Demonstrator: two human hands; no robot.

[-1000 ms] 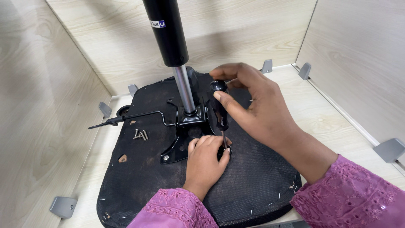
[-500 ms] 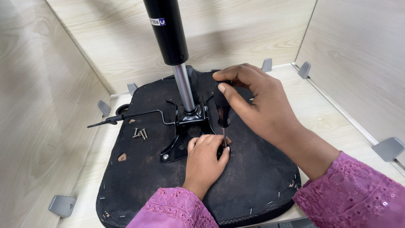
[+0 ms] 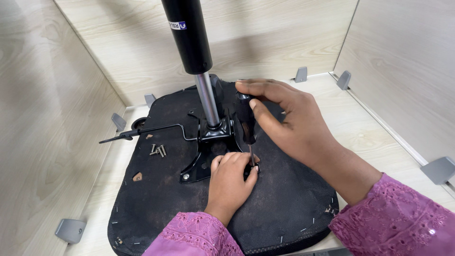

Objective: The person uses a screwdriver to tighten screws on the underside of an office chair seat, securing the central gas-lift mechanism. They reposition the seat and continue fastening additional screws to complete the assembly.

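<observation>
An upturned black chair seat (image 3: 156,194) lies flat on the wooden floor. A black metal mounting plate (image 3: 204,159) sits on it, with a gas cylinder (image 3: 189,38) standing upright from its middle. My right hand (image 3: 289,121) grips the black handle of a screwdriver (image 3: 245,125), held upright with its tip down at the plate's right side. My left hand (image 3: 232,182) rests on the seat, its fingertips pinched around the screwdriver tip where a screw would sit. The screw itself is hidden by the fingers.
Several loose screws (image 3: 158,150) lie on the seat left of the plate. A thin black lever (image 3: 142,132) sticks out to the left. Wooden walls close in on three sides, with grey metal brackets (image 3: 70,230) along the floor edges.
My right hand has shifted its fingers on the screwdriver handle, as in turning it. My left hand stays at the tip.
</observation>
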